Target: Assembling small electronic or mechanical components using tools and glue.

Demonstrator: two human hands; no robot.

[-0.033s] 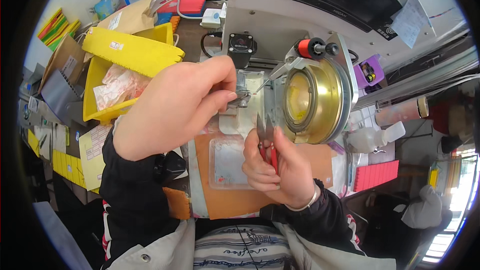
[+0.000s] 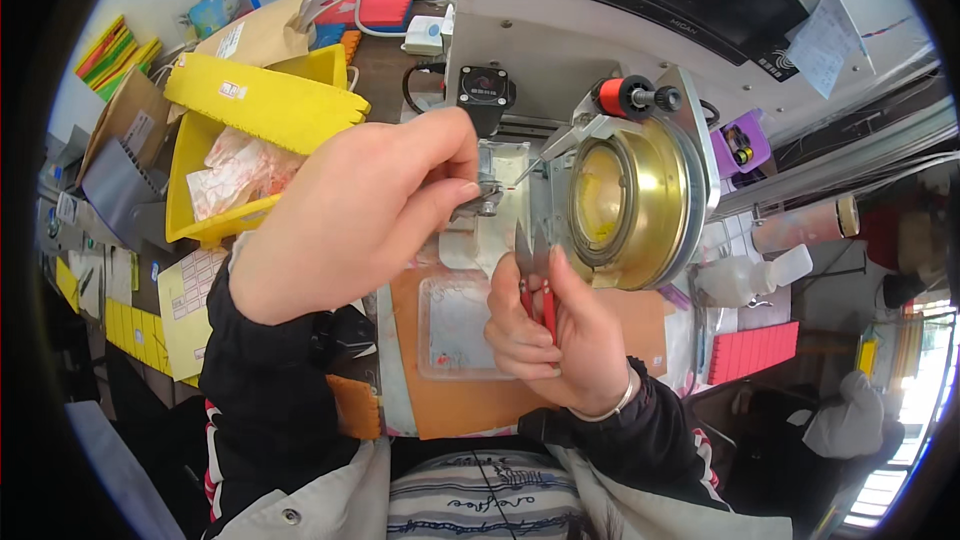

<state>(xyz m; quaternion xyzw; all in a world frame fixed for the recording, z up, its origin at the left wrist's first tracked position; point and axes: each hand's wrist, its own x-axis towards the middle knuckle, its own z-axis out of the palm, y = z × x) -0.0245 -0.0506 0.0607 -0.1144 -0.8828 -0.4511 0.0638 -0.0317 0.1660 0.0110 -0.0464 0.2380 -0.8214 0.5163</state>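
My left hand point(image 2: 365, 210) reaches over the bench with its fingers pinched together at a small metal clamp point(image 2: 488, 202) on the machine. What sits between those fingertips is hidden. Red-handled snips point(image 2: 537, 285) are in my right hand point(image 2: 570, 345), their pointed grey blades upward and slightly apart. A thin metal rod point(image 2: 525, 172) slants down close to the clamp. Just right of the snips' blades stands a large brass-coloured wheel point(image 2: 650, 205). Under my right hand lies a shallow clear plastic tray point(image 2: 430, 340) on a brown board point(image 2: 450, 410).
A red thread spool point(image 2: 610, 97) is mounted above the wheel, below a dark screen point(image 2: 695, 0). At left, a yellow bin point(image 2: 185, 205) holds a crumpled plastic bag point(image 2: 240, 175) under a yellow strip point(image 2: 265, 100). A squeeze bottle point(image 2: 730, 282) and a pink strip point(image 2: 755, 352) lie at right.
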